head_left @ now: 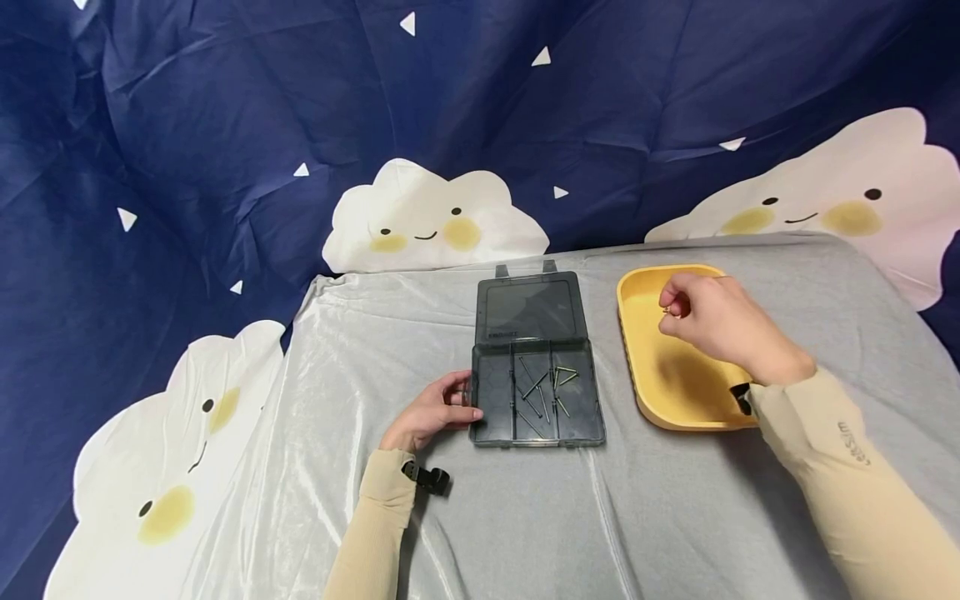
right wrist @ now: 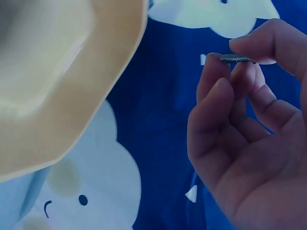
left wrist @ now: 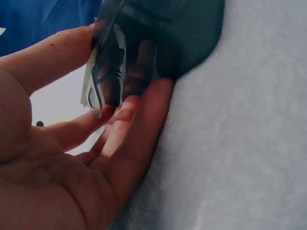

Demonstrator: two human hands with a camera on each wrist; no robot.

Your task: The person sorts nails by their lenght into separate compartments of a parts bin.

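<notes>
My left hand [head_left: 435, 412] grips the left side wall of a dark see-through compartment box [head_left: 492, 392], thumb at the top edge and the other fingers against the outside. The box lies with its lid [head_left: 531, 308] folded back. Long thin nails [head_left: 533, 385] lie scattered in the middle compartment, and several brass-coloured screws [head_left: 566, 372] in the right one. Over the yellow tray [head_left: 645, 400], my right hand [head_left: 716, 321] pinches a small screw between thumb and fingertips. The right wrist view shows threads on this screw [right wrist: 235, 58]; its ends are partly hidden by the fingers.
A grey cloth [head_left: 517, 517] with folds covers the table. The tray stands right of the box, with a strip of cloth between them. Behind the table hangs a dark blue curtain [head_left: 600, 100] printed with white clouds and triangles.
</notes>
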